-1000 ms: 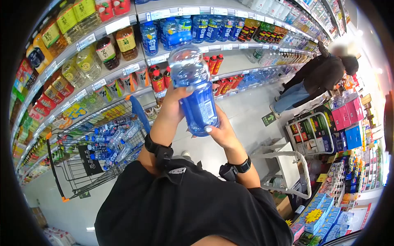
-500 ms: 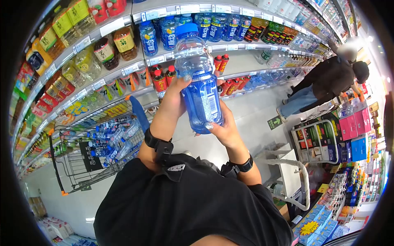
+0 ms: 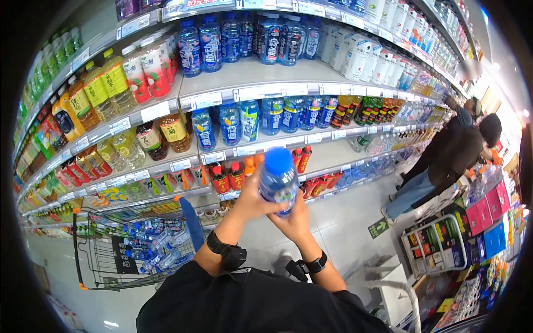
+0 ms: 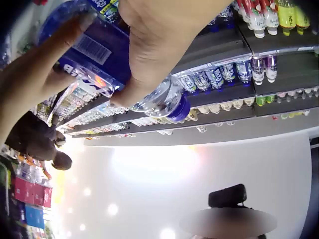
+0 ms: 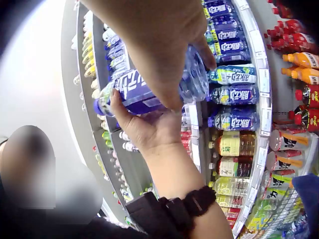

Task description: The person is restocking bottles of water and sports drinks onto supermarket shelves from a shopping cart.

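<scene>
**Large bottle (image 3: 281, 191) held up in front of stocked drink shelves (image 3: 216, 86)**

The bottle is between the person's two hands. Its blue cap (image 3: 278, 161) faces the head camera, hiding much of the body behind it. The left hand (image 3: 252, 198) curls round it on the cap side; the right hand (image 3: 294, 221) grips it nearer the base.

The wrist views show what the head view does not. The left wrist view catches a barcode (image 4: 92, 49) on the label; the right wrist view shows large white lettering (image 5: 130, 84) on it, with the left thumb (image 5: 118, 102) pressed against the bottle near its shoulder.

Past the hands, blue-labelled bottles (image 3: 272, 41) stand on the shelves. To the person's left, a shopping cart (image 3: 78, 250) holds a pile of blue bottles (image 3: 158, 244). To the right, people in dark tops (image 3: 455, 155) stand in the aisle, near a white rack (image 3: 436, 244) of boxed goods.
</scene>
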The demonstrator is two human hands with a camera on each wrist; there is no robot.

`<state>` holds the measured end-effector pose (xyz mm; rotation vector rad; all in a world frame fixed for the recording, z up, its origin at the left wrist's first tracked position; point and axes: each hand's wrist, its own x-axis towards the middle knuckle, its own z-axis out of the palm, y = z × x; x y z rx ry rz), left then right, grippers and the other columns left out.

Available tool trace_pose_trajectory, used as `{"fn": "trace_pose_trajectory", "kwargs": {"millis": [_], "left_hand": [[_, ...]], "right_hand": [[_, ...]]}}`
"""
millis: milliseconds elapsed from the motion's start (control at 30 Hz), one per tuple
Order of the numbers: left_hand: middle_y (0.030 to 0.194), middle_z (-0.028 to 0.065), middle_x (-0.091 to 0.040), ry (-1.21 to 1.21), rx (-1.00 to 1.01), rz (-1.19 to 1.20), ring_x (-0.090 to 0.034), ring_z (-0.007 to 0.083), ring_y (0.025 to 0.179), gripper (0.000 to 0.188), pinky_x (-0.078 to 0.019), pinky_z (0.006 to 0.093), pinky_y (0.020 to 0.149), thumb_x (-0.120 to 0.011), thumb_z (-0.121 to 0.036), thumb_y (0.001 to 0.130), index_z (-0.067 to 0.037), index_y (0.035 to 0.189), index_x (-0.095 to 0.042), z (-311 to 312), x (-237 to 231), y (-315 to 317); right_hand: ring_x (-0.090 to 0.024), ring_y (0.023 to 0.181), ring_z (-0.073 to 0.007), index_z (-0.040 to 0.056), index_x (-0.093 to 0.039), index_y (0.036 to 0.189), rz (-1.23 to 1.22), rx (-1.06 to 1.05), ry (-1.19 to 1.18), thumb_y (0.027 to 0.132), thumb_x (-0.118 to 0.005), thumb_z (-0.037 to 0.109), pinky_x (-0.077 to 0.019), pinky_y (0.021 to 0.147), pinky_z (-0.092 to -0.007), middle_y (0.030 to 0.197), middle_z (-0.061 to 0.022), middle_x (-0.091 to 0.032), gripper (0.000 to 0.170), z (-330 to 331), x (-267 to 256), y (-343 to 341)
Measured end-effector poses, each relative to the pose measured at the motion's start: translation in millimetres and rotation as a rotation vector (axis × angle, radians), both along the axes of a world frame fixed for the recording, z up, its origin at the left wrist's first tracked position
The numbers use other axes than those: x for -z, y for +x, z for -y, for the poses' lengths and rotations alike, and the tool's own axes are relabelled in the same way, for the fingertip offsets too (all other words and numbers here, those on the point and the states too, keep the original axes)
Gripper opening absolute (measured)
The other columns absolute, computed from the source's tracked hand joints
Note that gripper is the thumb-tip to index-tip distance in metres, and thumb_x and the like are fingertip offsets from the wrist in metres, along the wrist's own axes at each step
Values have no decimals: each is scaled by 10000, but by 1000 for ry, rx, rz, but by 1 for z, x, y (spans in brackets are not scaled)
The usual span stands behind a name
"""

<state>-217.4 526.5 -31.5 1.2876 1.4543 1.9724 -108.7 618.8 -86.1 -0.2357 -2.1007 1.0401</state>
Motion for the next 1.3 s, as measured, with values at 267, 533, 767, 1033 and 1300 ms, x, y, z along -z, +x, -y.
{"fn": "trace_pose_trajectory", "kwargs": {"millis": [267,533,767,1033,1300], "left_hand": [[1083,77,-555,-190,-163,-635,-487,274,1057,729,-278,409,959,-789,-298,433,-107,1091,-540,-82,-28,-37],[1153,50,-536,-178,-146,-853,-437,269,1153,688,-246,423,977,-780,-238,483,-113,1112,-532,-131,-56,-57],[1169,82,-517,-95,-345,-839,-432,296,1144,700,-289,432,977,-766,-170,514,-92,1156,-500,-125,-68,-91],[1220,109,-487,-6,-704,-952,-449,299,1129,726,-335,418,967,-777,-176,506,-97,1177,-513,-114,-96,-145],[1055,235,-572,-102,-814,-634,-552,371,981,658,-439,391,837,-679,-400,700,8,1175,-479,-153,-117,-289]], "right_hand": [[-534,1057,-243,43,-491,1147,40,-580,-522,608,-786,135,-414,910,-363,1122,-141,-553,622,-136,28,-43],[-522,1079,-255,41,-487,1150,20,-631,-575,635,-764,113,-405,923,-368,1148,-154,-540,589,-189,-20,-78],[-511,1098,-266,40,-483,1153,-104,-550,-413,659,-745,95,-396,934,-371,1172,-165,-530,561,-187,-58,-159],[-443,1178,-304,15,-502,1110,-514,-541,111,776,-586,47,-370,981,-384,1188,-180,-504,346,-190,-129,-235],[-629,877,-267,-3,-566,1004,-25,-232,171,534,-797,292,-481,757,-338,918,-162,-646,600,-205,-171,-353]]}}
